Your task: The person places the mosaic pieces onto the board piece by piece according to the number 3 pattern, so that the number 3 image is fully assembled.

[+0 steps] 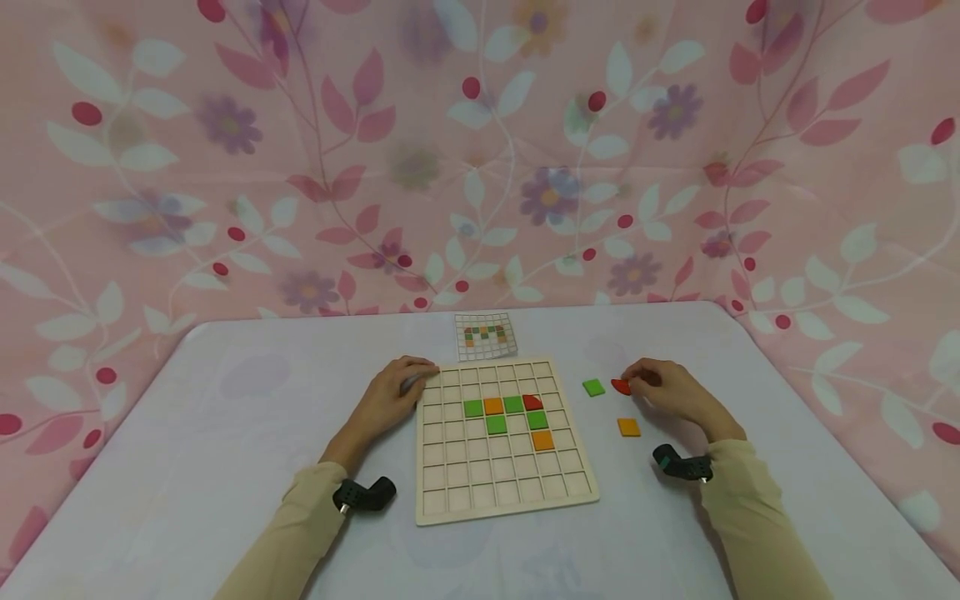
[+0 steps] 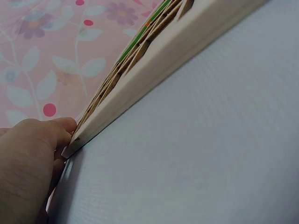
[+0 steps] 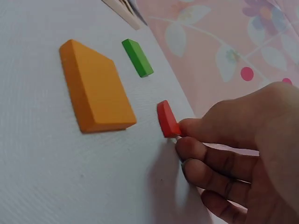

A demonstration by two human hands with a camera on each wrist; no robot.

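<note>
My left hand (image 1: 392, 392) is at the far left corner of a pale wooden grid board (image 1: 457, 502). In the left wrist view its fingers (image 2: 64, 124) grip that corner, one fingertip over the top. Off the board's right side, my right hand (image 1: 670, 390) pinches a red rounded piece (image 1: 621, 386) between thumb and fingertips, close over the table. The right wrist view shows the red piece (image 3: 167, 119) by its edge. Set in the board's cells are several green squares (image 1: 497, 424), orange squares (image 1: 542, 440) and one red quarter-round piece (image 1: 532, 402).
A loose green square (image 1: 593, 387) lies between the board and my right hand. Nearer me lies a loose orange square (image 1: 628, 427). Behind the board is a pattern card (image 1: 486, 337) with a printed coloured grid. A floral cloth (image 1: 480, 167) hangs behind the white-covered table (image 1: 225, 433).
</note>
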